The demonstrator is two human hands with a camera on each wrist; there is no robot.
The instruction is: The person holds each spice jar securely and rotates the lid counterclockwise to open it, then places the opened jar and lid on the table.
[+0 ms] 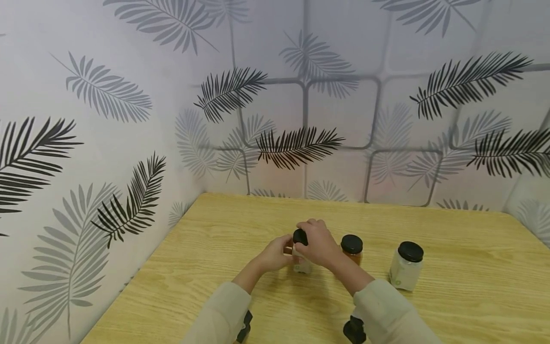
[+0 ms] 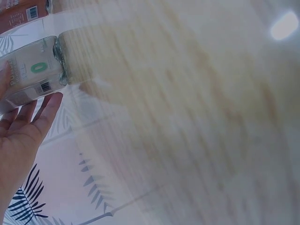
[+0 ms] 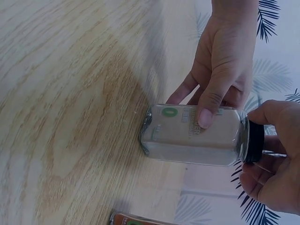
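A clear jar of pale contents [image 1: 302, 265] with a black lid stands between the two hands; its printed label shows in the right wrist view [image 3: 197, 136]. The left hand [image 1: 276, 254] grips the jar's body, thumb on the near face and fingers behind, as the right wrist view shows of that hand [image 3: 224, 65]. Fingers and thumb of the right hand [image 1: 320, 243] pinch the black lid [image 3: 254, 142] from its sides. In the left wrist view the jar [image 2: 35, 68] rests in the left hand [image 2: 23, 136].
Just right of the hands stands a jar with orange-red contents [image 1: 352, 257] and a black lid. Farther right is another pale jar [image 1: 406, 270], black-lidded too. The wooden table [image 1: 223, 220] meets a leaf-patterned wall [image 1: 275, 110] at its back and left.
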